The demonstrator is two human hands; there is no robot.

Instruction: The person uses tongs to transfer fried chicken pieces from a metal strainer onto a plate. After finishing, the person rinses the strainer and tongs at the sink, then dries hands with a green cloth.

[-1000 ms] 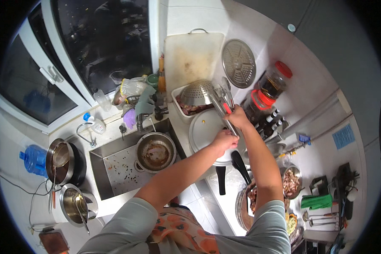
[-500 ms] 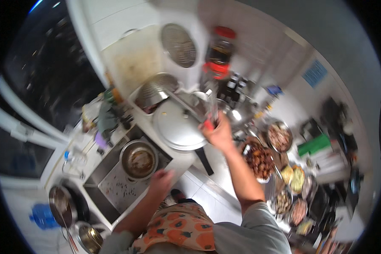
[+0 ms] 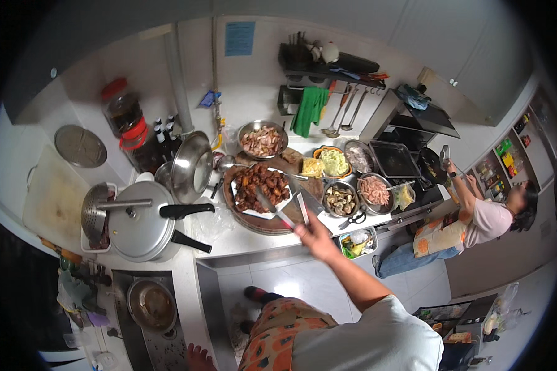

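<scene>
My right hand [image 3: 315,238] is closed round a pair of metal tongs [image 3: 302,209] with red on the grip. Their arms stand apart, and one tip reaches over the browned meat pieces [image 3: 254,184] heaped on a white plate [image 3: 270,216]. That plate rests on a thick round wooden chopping board [image 3: 231,206]. Low in the picture, beside the sink, my left hand [image 3: 199,358] is cut off by the edge. Its visible fingers are apart, with nothing seen in them.
Left of the board stands a lidded pressure cooker [image 3: 139,216] with black handles. A metal pot [image 3: 151,304] sits in the sink. Bowls of sliced meat [image 3: 262,141], mushrooms [image 3: 340,201] and pink meat strips [image 3: 375,189] surround the board. Another person [image 3: 476,213] works at a wok [image 3: 431,166].
The view has swung to the right. My right hand has carried the tongs from above the pressure cooker to the browned meat. My left hand now shows only at the lower edge.
</scene>
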